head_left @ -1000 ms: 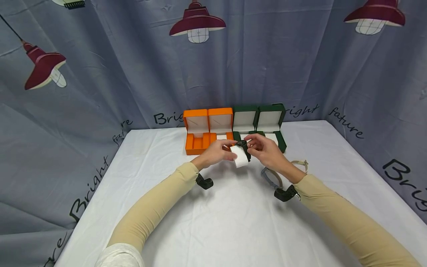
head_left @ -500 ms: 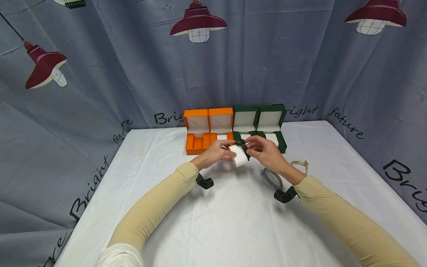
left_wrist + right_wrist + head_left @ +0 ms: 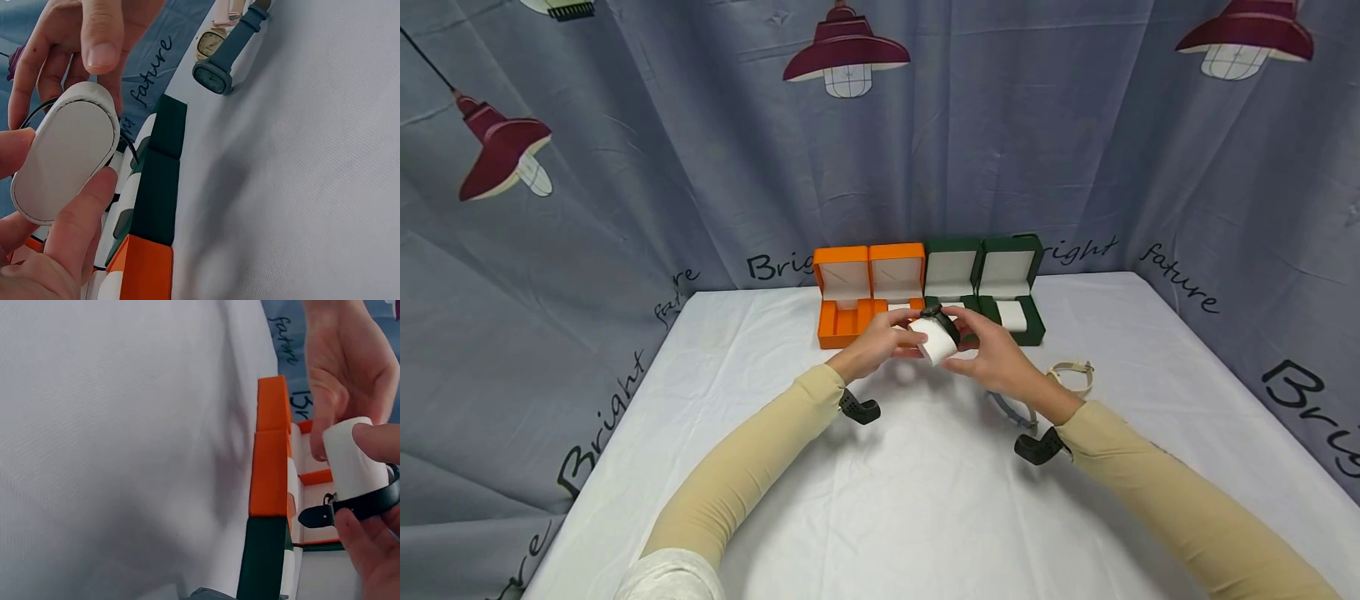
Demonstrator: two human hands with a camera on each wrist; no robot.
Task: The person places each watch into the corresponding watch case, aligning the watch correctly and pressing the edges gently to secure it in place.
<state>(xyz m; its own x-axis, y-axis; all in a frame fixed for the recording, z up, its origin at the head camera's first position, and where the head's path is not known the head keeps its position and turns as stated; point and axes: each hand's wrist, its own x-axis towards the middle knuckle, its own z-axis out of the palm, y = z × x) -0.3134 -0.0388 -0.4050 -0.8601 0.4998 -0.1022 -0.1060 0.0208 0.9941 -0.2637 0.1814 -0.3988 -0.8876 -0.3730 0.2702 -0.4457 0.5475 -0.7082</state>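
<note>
Both hands hold a white watch cushion (image 3: 935, 343) wrapped by a black-strapped wristwatch (image 3: 945, 322), raised in front of the open boxes. My left hand (image 3: 877, 345) pinches the cushion from the left; in the left wrist view its fingers grip the edges of the cushion's flat oval end (image 3: 69, 159). My right hand (image 3: 1000, 357) curls round the right side, thumb below and fingers above. In the right wrist view, a fingertip lies against the black strap (image 3: 369, 504), whose pointed end sticks out past the cushion (image 3: 351, 464).
Two orange boxes (image 3: 833, 341) and two green boxes (image 3: 1032, 330) stand open in a row at the back. A blue-grey watch (image 3: 1011, 410) lies near my right wrist, partly hidden. Beyond it is a cream-strapped watch (image 3: 1075, 367). A printed curtain (image 3: 730, 183) hangs behind the white-covered table.
The right hand has gone from pinching at the strap to spreading round the watch and cushion, thumb now lower. The cushion has lifted slightly and turned. The left hand keeps its hold.
</note>
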